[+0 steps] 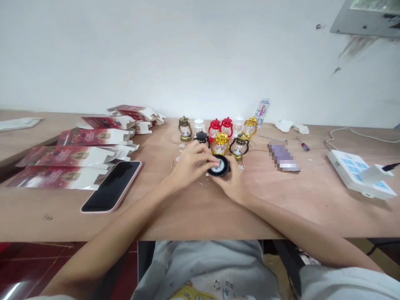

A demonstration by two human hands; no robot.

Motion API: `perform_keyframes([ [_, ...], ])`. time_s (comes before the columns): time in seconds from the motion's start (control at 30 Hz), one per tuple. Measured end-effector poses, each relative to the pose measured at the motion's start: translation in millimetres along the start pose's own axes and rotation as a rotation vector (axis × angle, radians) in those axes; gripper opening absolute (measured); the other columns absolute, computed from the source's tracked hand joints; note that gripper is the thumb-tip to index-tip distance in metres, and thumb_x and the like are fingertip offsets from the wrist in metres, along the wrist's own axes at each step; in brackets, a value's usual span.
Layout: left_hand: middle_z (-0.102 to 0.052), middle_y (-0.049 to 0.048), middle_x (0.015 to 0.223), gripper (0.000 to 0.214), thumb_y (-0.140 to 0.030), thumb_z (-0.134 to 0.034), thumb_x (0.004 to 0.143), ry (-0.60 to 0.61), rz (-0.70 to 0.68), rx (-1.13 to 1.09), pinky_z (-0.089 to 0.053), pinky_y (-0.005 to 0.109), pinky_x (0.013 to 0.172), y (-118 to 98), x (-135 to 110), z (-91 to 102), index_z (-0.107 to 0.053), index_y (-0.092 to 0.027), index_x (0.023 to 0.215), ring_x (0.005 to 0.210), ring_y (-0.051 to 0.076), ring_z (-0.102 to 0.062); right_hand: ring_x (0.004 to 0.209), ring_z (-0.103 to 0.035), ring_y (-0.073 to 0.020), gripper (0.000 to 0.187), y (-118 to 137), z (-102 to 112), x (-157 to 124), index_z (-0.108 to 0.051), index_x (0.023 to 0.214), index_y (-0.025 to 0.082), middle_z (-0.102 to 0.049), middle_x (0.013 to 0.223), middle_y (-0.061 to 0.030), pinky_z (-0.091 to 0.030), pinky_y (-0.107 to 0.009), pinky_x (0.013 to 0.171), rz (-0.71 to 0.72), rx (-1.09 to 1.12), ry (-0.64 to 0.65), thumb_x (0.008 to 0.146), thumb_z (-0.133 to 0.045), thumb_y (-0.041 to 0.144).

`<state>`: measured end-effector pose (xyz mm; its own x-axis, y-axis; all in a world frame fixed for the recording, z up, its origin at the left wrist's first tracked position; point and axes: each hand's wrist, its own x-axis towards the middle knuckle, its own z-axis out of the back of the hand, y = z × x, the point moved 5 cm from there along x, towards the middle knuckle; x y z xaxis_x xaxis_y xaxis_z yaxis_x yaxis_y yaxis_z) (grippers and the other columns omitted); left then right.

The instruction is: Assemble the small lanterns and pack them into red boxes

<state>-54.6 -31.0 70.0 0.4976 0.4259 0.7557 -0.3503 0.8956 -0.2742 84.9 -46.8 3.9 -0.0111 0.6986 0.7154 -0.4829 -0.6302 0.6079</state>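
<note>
Near the middle of the worktop's (200,212) front edge, both hands are clamped on one black lantern (220,166). The left hand (189,164) pinches its side and the right hand (233,183) cups it. A phone (112,185) lies to the left. Behind, a cluster of lanterns (220,133) stands assembled. The cartons (71,156) toward the left edge lie flat and unfilled. A white wall (187,54) backs the far edge.

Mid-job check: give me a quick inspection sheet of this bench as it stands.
Surface: wooden table, small dark marks front-left.
Job's things: black lantern held with its round end toward the camera; lantern cluster behind it.
Clutter: flat red boxes, phone, bottle, tissue.
Hands: left hand and right hand both grip the black lantern.
Cables: white cable beside white device; black lead at its right end.
Surroundings: white wall, stained upper right.
</note>
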Motion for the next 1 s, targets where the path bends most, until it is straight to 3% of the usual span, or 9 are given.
perform_keyframes([
  [0.2, -0.059, 0.0029, 0.074, 0.014, -0.031, -0.063, 0.083, 0.040, -0.031, 0.024, -0.041, 0.028, 0.066, 0, 1, -0.3, -0.073, -0.021, 0.082, 0.072, 0.014, -0.050, 0.092, -0.058, -0.0215, 0.037, 1, 1, 0, -0.048, 0.106, 0.022, -0.059, 0.098, -0.0062, -0.049, -0.037, 0.082, 0.016, -0.023, 0.010, 0.075, -0.068, 0.030],
  [0.37, -0.060, 0.0030, 0.074, 0.014, -0.032, -0.065, 0.082, 0.031, -0.044, -0.093, -0.042, 0.026, 0.064, -1, 3, 1.9, -0.074, -0.021, 0.086, 0.070, 0.013, -0.052, 0.092, -0.059, -0.0217, 0.037, 1, 1, 0, -0.049, 0.105, 0.020, -0.059, 0.098, -0.0070, -0.049, -0.037, 0.082, 0.014, -0.018, 0.002, 0.075, -0.068, 0.031],
  [0.47, -0.062, 0.0026, 0.074, 0.015, -0.034, -0.066, 0.081, -0.068, 0.090, -0.123, -0.041, 0.024, 0.060, 15, 3, 15.5, -0.075, -0.022, 0.086, 0.069, 0.012, -0.054, 0.092, -0.059, -0.0221, 0.039, 0, 3, 0, -0.049, 0.105, 0.021, -0.060, 0.097, -0.0064, -0.049, -0.037, 0.082, 0.000, -0.010, -0.035, 0.074, -0.069, 0.032],
  [0.57, -0.064, 0.0021, 0.073, 0.018, -0.036, -0.066, 0.079, -0.116, 0.307, -0.003, -0.038, 0.024, 0.057, 49, -4, 35.1, -0.075, -0.021, 0.085, 0.064, 0.011, -0.052, 0.091, -0.060, -0.0224, 0.039, -1, 4, 1, -0.049, 0.103, 0.020, -0.061, 0.095, -0.0059, -0.049, -0.037, 0.081, -0.019, 0.007, -0.055, 0.072, -0.070, 0.032],
  [0.63, -0.066, 0.0014, 0.069, 0.019, -0.037, -0.066, 0.077, -0.013, 0.438, 0.113, -0.037, 0.024, 0.056, 76, -11, 43.7, -0.075, -0.021, 0.081, 0.059, 0.011, -0.050, 0.089, -0.060, -0.0224, 0.039, 0, 5, 1, -0.050, 0.101, 0.020, -0.062, 0.093, -0.0056, -0.049, -0.037, 0.080, -0.023, 0.014, -0.061, 0.071, -0.071, 0.033],
  [0.77, -0.071, 0.0010, 0.068, 0.017, -0.033, -0.064, 0.073, 0.370, 0.541, 0.196, -0.037, 0.023, 0.056, 111, -28, 41.5, -0.075, -0.020, 0.072, 0.057, 0.012, -0.052, 0.089, -0.061, -0.0221, 0.040, -1, 4, 0, -0.050, 0.102, 0.021, -0.062, 0.093, -0.0051, -0.049, -0.037, 0.079, -0.019, 0.027, -0.060, 0.070, -0.072, 0.034],
  [1.0, -0.074, 0.0003, 0.078, 0.017, -0.033, -0.062, 0.073, 0.643, 0.533, 0.350, -0.037, 0.024, 0.059, 112, -40, 18.4, -0.076, -0.025, 0.077, 0.067, 0.017, -0.062, 0.089, -0.060, -0.0212, 0.041, -4, 3, -1, -0.050, 0.103, 0.020, -0.061, 0.095, -0.0050, -0.049, -0.036, 0.079, 0.024, 0.019, -0.056, 0.071, -0.072, 0.031],
])
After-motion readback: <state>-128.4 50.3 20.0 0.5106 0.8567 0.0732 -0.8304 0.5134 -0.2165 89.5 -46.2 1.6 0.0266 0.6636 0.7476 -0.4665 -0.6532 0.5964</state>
